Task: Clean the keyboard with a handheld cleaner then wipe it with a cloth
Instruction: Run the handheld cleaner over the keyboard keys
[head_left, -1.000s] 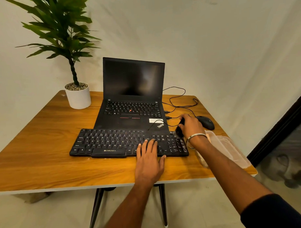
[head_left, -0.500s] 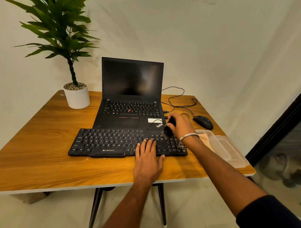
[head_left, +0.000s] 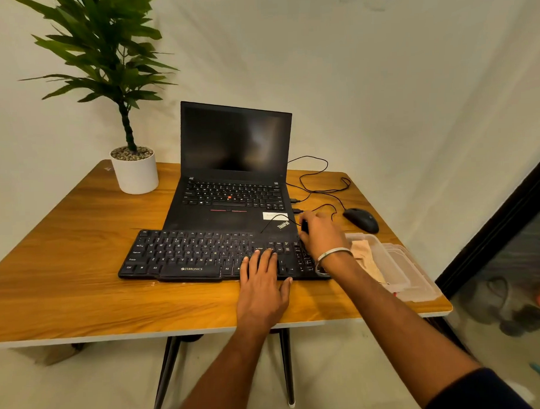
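Since the earlier frames, right hand point(head_left: 320, 236), gripping a small black handheld cleaner point(head_left: 304, 226), had moved from beside the mouse point(head_left: 361, 219) onto the Zebronics keyboard point(head_left: 203, 252)'s right end. Left hand point(head_left: 262, 284): fingers straight, flat on keys. Risk: keyboard cable point(head_left: 275, 219) snagged by the cleaner.
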